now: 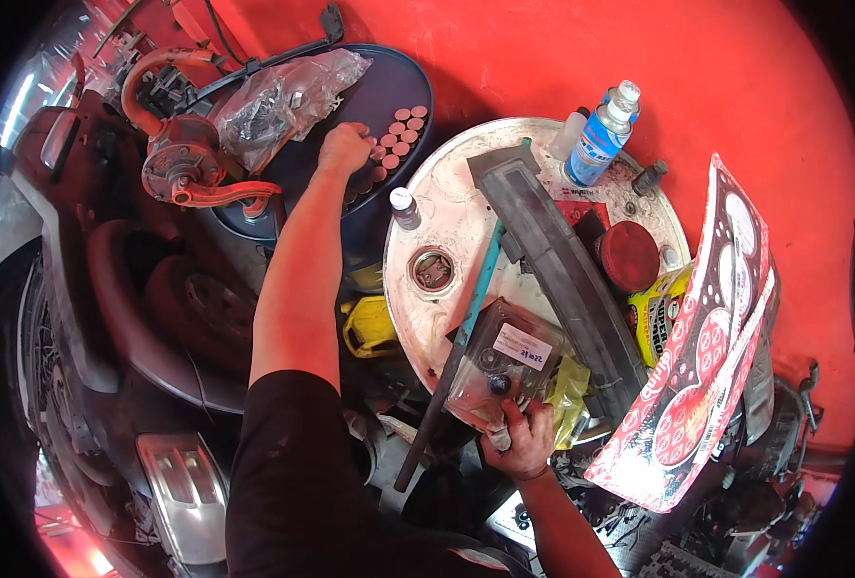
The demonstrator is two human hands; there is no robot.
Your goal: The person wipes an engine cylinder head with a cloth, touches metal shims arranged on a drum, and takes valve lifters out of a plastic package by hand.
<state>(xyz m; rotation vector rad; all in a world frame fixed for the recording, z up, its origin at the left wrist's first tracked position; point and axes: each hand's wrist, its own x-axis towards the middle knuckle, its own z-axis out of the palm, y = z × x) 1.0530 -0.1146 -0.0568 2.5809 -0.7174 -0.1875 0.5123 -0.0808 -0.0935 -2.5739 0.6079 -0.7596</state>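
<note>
Left hand (344, 148) beside round discs (401, 148), fingertips hidden
Right hand (524, 441) overlaps clear package (502, 358); I cannot tell either hand's grip.

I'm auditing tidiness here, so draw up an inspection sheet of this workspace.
Surface: dark drum top; stained pale drum top.
Job's things: copper-coloured discs on the dark top; clear plastic package.
Clutter: blue spray can, red round tin, long grey piece.
Grips: left grip at the discs, contact unclear; right grip at the package's near edge.
Cables: one thin dark line, possibly a cable.
Surroundings: red wall; headlamp at left.
</note>
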